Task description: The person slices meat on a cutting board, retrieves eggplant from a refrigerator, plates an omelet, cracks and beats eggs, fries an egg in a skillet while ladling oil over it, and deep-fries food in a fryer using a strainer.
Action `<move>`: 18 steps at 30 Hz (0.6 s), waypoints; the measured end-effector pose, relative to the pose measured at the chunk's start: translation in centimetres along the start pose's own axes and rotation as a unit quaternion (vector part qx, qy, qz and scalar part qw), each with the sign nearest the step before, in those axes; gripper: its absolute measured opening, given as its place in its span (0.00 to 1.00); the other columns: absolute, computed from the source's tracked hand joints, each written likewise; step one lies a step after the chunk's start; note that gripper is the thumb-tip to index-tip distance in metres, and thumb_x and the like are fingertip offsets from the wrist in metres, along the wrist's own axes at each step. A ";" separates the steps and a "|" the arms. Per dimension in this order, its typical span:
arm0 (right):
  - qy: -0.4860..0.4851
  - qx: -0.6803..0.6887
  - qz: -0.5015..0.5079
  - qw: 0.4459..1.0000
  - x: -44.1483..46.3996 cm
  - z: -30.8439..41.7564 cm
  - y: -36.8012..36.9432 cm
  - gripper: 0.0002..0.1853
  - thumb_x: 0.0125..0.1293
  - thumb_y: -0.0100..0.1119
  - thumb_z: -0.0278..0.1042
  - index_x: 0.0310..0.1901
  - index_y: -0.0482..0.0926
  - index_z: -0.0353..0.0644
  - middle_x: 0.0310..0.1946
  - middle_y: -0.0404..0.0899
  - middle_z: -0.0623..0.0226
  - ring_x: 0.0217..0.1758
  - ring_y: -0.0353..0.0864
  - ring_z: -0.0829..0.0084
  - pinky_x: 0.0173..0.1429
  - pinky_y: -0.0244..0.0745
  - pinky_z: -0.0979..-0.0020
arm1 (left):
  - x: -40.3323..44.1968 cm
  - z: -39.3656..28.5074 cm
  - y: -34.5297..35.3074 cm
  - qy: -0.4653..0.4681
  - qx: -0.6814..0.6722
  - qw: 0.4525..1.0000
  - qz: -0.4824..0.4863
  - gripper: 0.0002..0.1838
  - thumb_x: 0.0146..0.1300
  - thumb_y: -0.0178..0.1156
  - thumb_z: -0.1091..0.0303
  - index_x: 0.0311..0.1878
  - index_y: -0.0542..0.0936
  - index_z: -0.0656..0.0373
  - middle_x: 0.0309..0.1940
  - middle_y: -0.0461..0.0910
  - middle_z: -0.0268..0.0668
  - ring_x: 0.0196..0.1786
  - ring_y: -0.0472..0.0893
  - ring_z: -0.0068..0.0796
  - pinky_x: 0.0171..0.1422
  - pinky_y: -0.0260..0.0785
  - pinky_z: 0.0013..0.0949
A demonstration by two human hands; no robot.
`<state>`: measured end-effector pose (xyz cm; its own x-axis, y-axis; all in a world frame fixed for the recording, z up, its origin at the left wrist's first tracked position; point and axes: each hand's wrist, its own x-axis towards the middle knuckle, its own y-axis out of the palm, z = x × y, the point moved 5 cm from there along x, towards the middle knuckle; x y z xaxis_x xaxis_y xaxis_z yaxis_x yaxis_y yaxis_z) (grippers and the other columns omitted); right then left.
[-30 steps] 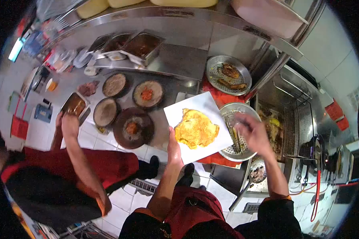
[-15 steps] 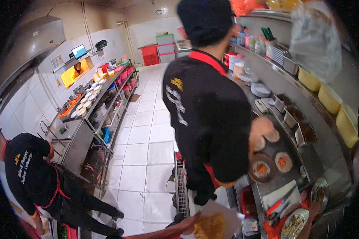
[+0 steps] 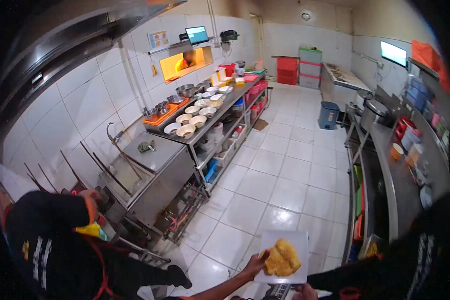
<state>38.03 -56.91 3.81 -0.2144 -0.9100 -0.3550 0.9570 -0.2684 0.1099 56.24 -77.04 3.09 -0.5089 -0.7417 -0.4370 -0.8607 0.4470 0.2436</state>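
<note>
My left hand (image 3: 257,266) grips the left edge of a white square plate (image 3: 300,239), thumb on top and fingers underneath. On the plate lies a golden-brown, folded, flat piece of fried food (image 3: 282,257), its exact kind unclear. The plate is held above the tiled floor at the bottom middle of the head view. A hand that appears to be my right hand (image 3: 306,291) is close to the plate's lower edge. It is cut off by the frame and blurred, so its fingers cannot be made out.
A person in black (image 3: 55,245) bends at the sink (image 3: 130,180) on the left. Another person's black sleeve (image 3: 415,250) fills the lower right. Several bowls (image 3: 197,121) stand on the steel counter. A grey bin (image 3: 329,116) and a steel worktop (image 3: 397,182) are at right.
The view has swung left, away from the griddle side. The plate with the fried food is more fully in view, still in my left hand. The person formerly central is now at the right edge.
</note>
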 end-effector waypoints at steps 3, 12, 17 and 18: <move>-0.045 0.049 -0.003 0.998 19.1 3.8 2.9 0.10 0.63 0.52 0.29 0.42 0.74 0.31 0.32 0.78 0.64 0.28 0.76 0.73 0.34 0.73 0.74 | 10.6 -8.9 -5.6 0.060 -0.011 0.998 -0.009 0.43 0.52 0.53 0.28 0.47 0.76 0.66 0.38 0.79 0.34 0.41 0.77 0.22 0.47 0.69 0.28; -0.030 0.095 0.186 0.977 66.6 29.7 18.5 0.09 0.64 0.50 0.28 0.42 0.73 0.31 0.29 0.74 0.67 0.27 0.71 0.77 0.33 0.68 0.75 | 37.3 -27.9 -29.7 0.082 -0.121 0.973 -0.180 0.33 0.69 0.33 0.40 0.59 0.69 0.58 0.43 0.75 0.35 0.45 0.75 0.27 0.50 0.68 0.31; -0.076 0.078 0.262 0.959 95.4 42.3 30.7 0.06 0.65 0.50 0.29 0.37 0.75 0.36 0.26 0.73 0.70 0.27 0.69 0.79 0.31 0.65 0.76 | 37.4 -21.1 -45.0 0.098 -0.267 0.915 -0.287 0.42 0.59 0.61 0.50 0.71 0.48 0.43 0.39 0.77 0.38 0.40 0.76 0.23 0.41 0.71 0.31; -0.094 0.087 0.280 0.951 100.5 45.7 33.5 0.06 0.65 0.50 0.29 0.37 0.75 0.36 0.27 0.73 0.70 0.26 0.69 0.79 0.32 0.65 0.76 | 38.5 -16.4 -47.2 0.083 -0.350 0.885 -0.297 0.41 0.60 0.60 0.55 0.71 0.46 0.44 0.38 0.77 0.38 0.32 0.73 0.22 0.36 0.70 0.30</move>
<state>39.64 -171.76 14.28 0.2724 -0.9619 -0.0249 0.8880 0.2413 0.3913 77.02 -134.87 -11.03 0.0903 -0.8307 -0.5494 -0.7452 -0.4223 0.5160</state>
